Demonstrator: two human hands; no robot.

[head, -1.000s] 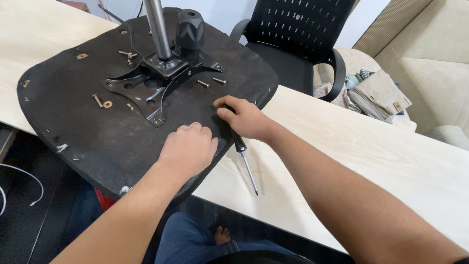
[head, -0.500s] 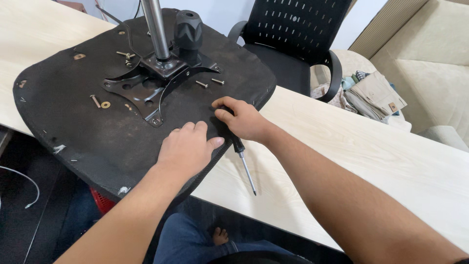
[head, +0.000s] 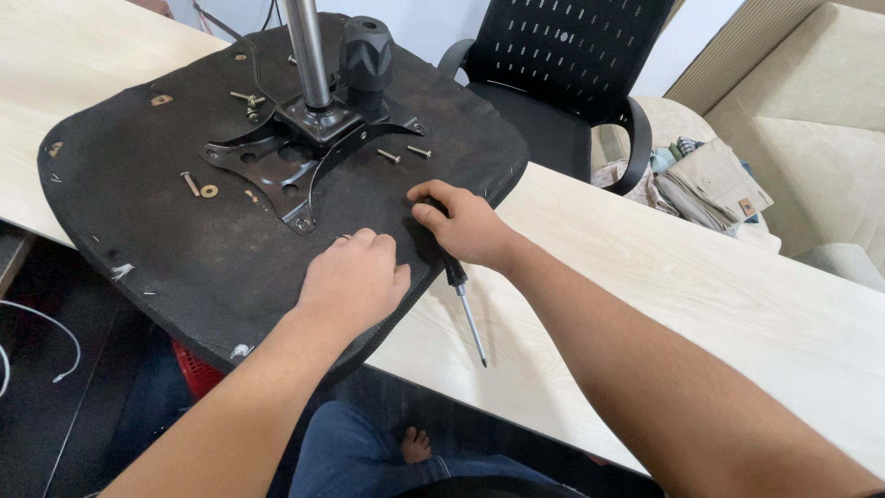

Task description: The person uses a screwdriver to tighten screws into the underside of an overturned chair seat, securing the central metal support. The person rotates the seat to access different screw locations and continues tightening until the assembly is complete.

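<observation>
An upturned black chair seat lies on the light wooden table, its black metal bracket and chrome post pointing up. My left hand rests flat on the seat's near edge. My right hand is closed around the black handle of a screwdriver, whose shaft points toward me over the table. Loose screws lie on the seat by the bracket, and a bolt with a washer sits to its left.
A black mesh office chair stands behind the table. Folded clothes lie on a beige sofa at the right. White cables trail on the dark floor at the left. My knee and bare foot show below.
The view has shifted slightly. My left hand has slid a little to the right along the seat; my right hand keeps its hold on the screwdriver.
</observation>
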